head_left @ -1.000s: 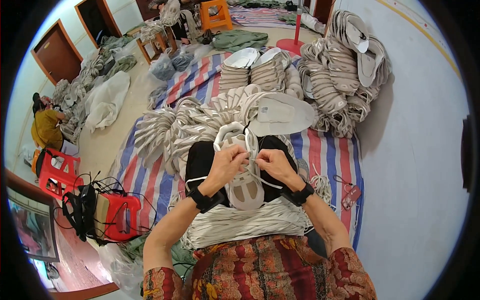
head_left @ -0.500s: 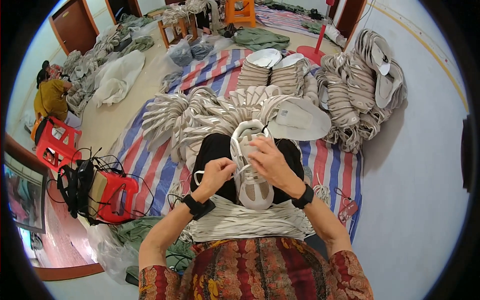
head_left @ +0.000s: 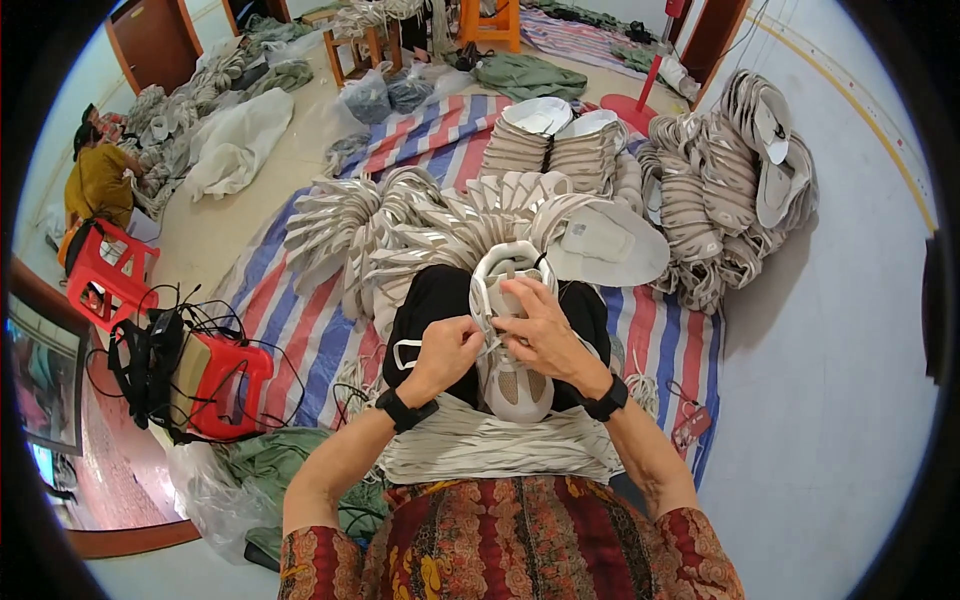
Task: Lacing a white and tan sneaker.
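A pale beige and white shoe upper (head_left: 520, 390) rests between my knees, toe toward me, its collar opening at the far end. My left hand (head_left: 447, 352) is closed in a pinch at the upper's left edge, with a white shoelace (head_left: 405, 352) looping out beside it. Over the tongue and eyelets lies my right hand (head_left: 548, 335), fingers bent and gripping the upper; whether they also pinch the lace is hidden. Across my lap spreads a thick bundle of white laces (head_left: 490, 445).
Rows of stacked uppers (head_left: 440, 230) lie ahead on a striped sheet (head_left: 300, 350). More uppers (head_left: 725, 190) are piled by the right wall. A red stool (head_left: 235, 385) with black cables stands left. Another person (head_left: 100, 185) sits far left.
My right hand has come down onto the upper, its fingers closing in near the eyelets. The left hand stays at the upper's edge, and the lace loop beside it shows wider.
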`<state>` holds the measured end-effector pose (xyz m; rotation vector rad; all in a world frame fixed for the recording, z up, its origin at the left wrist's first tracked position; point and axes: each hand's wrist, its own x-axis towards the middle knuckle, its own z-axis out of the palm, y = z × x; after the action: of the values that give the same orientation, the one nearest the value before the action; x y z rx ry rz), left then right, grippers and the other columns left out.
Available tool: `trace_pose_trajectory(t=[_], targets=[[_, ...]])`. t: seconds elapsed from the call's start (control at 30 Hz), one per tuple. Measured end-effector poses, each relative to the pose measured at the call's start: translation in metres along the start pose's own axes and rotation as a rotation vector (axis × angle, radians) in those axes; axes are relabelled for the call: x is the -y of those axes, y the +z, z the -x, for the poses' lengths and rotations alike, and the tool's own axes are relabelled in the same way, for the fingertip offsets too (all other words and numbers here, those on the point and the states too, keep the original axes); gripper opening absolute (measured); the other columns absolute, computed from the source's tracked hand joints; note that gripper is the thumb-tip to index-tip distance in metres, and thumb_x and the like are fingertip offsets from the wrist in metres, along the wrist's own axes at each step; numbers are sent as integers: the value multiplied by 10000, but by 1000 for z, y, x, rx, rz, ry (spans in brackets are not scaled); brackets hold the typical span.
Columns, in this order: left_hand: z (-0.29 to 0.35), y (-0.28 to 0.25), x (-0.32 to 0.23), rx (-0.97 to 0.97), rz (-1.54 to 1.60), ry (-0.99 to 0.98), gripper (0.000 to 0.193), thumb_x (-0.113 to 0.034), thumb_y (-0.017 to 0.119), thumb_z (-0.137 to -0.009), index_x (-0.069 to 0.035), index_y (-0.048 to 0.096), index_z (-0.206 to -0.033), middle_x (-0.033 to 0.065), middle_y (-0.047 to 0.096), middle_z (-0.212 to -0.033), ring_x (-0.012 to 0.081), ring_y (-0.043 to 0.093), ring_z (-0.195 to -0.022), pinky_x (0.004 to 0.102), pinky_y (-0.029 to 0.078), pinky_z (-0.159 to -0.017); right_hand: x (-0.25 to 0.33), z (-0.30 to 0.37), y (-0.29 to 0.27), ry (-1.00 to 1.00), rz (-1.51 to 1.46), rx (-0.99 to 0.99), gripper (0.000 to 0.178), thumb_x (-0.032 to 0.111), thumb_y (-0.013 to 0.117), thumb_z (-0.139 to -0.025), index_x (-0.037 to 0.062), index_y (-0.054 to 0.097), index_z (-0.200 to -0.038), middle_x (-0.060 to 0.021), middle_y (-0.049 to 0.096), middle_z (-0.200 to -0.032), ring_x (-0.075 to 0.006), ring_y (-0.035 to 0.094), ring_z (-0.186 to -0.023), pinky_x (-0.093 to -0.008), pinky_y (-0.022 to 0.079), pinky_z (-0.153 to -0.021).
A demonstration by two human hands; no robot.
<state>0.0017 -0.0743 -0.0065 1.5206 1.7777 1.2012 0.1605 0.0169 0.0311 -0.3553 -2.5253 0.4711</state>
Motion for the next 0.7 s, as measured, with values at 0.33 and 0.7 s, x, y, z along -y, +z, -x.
trace_pose_trajectory(t=[0.33, 0.7], targets=[[2, -4, 17, 197, 488, -472, 184, -161, 601, -823, -15, 595, -710, 14, 554, -582, 62, 493, -473, 180, 370, -402, -11, 0, 22, -26, 47, -91, 74, 116, 612, -690, 82, 625, -754, -58, 498, -798, -253, 480, -798, -371, 373, -701], [1, -8, -10, -117, -21, 118, 132, -66, 651, -743, 0, 552, -799, 97, 587, -817, 208, 558, -724, 295, 445, -635, 6, -8, -8, -161, 362, -97, 94, 82, 602, -690, 34, 585, -767, -115, 499, -997, -268, 466, -936, -387, 366, -802]])
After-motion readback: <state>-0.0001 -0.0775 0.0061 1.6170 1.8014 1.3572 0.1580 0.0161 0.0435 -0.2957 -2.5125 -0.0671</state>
